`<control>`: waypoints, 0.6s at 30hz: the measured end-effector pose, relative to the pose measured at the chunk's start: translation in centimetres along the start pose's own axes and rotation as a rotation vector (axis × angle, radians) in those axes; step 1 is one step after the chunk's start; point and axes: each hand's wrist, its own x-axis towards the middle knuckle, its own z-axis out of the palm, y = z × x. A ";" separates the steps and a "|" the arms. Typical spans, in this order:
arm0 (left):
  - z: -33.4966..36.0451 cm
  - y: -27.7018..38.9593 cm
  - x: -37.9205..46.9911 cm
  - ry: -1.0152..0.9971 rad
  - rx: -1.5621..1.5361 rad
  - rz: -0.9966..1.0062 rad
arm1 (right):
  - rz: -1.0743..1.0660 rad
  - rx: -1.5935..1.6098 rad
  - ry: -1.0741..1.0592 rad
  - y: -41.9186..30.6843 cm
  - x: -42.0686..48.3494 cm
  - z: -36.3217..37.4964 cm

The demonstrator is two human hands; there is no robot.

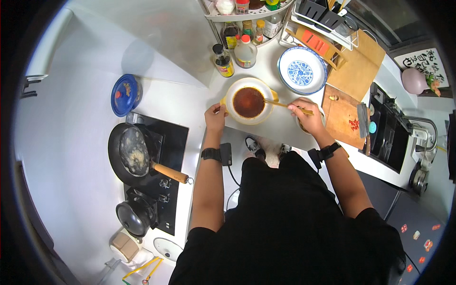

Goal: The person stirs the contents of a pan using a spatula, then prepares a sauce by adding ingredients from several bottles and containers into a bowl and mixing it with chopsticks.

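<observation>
A white bowl with yellow handles (231, 114) stands on the counter before me, with dark red-brown sauce (249, 102) in it. My left hand (216, 113) pinches its left handle. My right hand (306, 113) holds golden chopsticks (276, 103), whose tips reach the sauce at the bowl's right side. Partly hidden under my right hand is another bowl (322, 115); its contents are mostly covered. Behind it sits a blue-and-white patterned dish (300, 73) with nothing in it. A dark-capped sauce bottle (223, 61) and a red-capped plastic jug (245, 52) stand behind the sauce bowl.
Left, a wok with a wooden handle (133, 153) and a lidded black pot (133, 218) occupy the hob (174, 142). A blue lidded pot (124, 95) stands behind. At right are a cutting board (335, 124) with chopped red pieces, a cleaver (363, 121) and the sink (390, 131).
</observation>
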 end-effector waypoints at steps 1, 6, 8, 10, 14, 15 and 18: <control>0.2 0.6 -0.5 0.004 -0.022 0.038 | 0.008 0.031 0.010 0.2 0.0 0.1; 0.8 2.7 -1.4 0.003 0.001 0.062 | -0.021 0.163 0.039 0.0 1.2 1.5; 0.7 2.7 -1.3 0.003 0.005 0.080 | -0.028 0.168 0.049 -0.2 2.3 2.7; 0.6 2.6 -1.2 0.001 0.040 0.080 | -0.287 -0.112 0.072 -0.1 3.2 4.1; 0.3 2.1 -1.0 0.012 0.005 0.069 | -0.139 0.116 -0.182 -0.4 2.1 4.7; 0.3 1.9 -0.9 0.022 -0.006 0.062 | -0.141 0.118 -0.186 0.1 2.1 4.0; 0.5 2.0 -1.2 0.029 -0.030 0.064 | 0.038 0.166 -0.035 0.8 2.5 2.9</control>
